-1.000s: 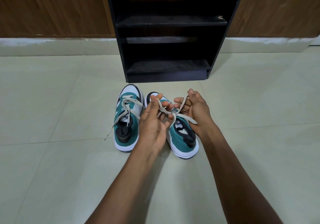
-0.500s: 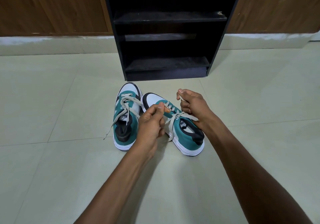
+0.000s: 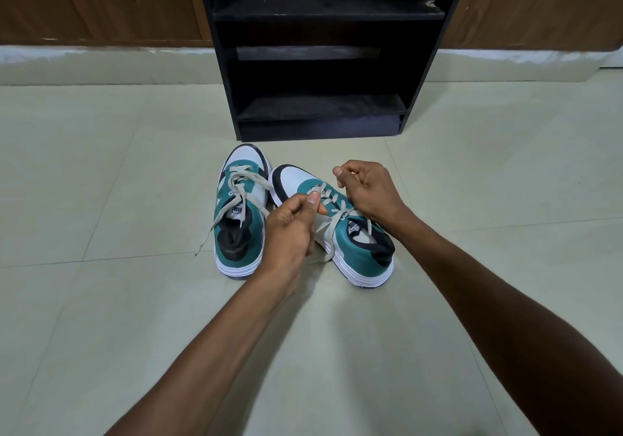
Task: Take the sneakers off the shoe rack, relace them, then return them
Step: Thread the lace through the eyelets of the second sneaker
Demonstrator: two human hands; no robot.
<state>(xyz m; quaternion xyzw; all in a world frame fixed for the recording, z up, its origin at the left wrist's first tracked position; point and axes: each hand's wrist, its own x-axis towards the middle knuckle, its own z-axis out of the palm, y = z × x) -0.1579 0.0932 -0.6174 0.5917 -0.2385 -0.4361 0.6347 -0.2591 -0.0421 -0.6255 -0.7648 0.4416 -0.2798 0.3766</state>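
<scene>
Floor [image 3: 101,317] of pale, glossy tiles, crossed by thin grout lines. Black shoe rack [image 3: 320,54] standing on it at the far side, shelves bare and dusty, backed against brown wooden panels [image 3: 94,0] with a white-smeared skirting strip [image 3: 101,56] along their foot. Two teal, white and black sneakers on the tiles just in front of the rack, toes toward it, nearly touching at the toe. Left sneaker [image 3: 240,213] loosely laced, one lace end trailing onto the floor. Right sneaker [image 3: 340,233] angled, heel swung right. Left hand [image 3: 293,230] curled, thumb and forefinger pinching that shoe's lace [image 3: 328,199]. Right hand [image 3: 365,189] curled above the shoe's far side; lace in its fingers impossible to make out.
</scene>
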